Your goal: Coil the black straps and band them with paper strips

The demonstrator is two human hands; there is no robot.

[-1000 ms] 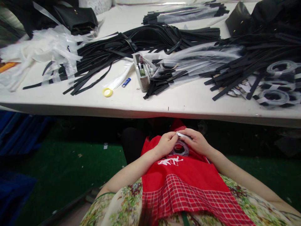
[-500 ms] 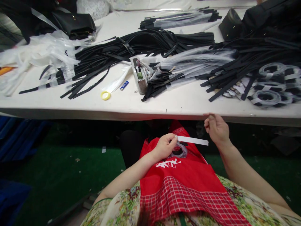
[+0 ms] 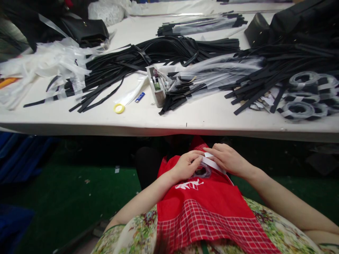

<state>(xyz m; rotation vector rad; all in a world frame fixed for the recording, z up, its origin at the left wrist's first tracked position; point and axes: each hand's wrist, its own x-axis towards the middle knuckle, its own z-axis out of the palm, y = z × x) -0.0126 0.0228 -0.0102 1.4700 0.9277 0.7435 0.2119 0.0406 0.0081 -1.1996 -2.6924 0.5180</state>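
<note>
Two bare hands meet over the lap of a person in one red apron [image 3: 206, 195]. The left hand [image 3: 188, 164] has thumb and fingers together, pinched on the near end of one white strip [image 3: 212, 163]. The right hand [image 3: 230, 159] lies over that strip from the far side, its fingers covering part of it; whether they clamp it I can't tell from here. The strip sits between the two hands, slanting across the lap, and shows as two white stretches. Under it rests one clear coil [image 3: 208, 173], its upper edge partly hidden by the strip and the hands.

Beyond the hands runs the edge of one white table [image 3: 132, 121]. On it I count one tape dispenser [image 3: 159, 96], one blue battery [image 3: 140, 97] and one yellow ring [image 3: 119, 108], the last two near each other. The dispenser stands in front of the long black straps [image 3: 169, 49], which are too tangled to count. To the right, at least four wrapped coils [image 3: 299, 110] crowd together, overlapping, beside more dark strips [image 3: 251, 98]. At the left, a heap of translucent plastic [image 3: 58, 61] covers some strap ends, with one black bag [image 3: 86, 31] behind it.
</note>
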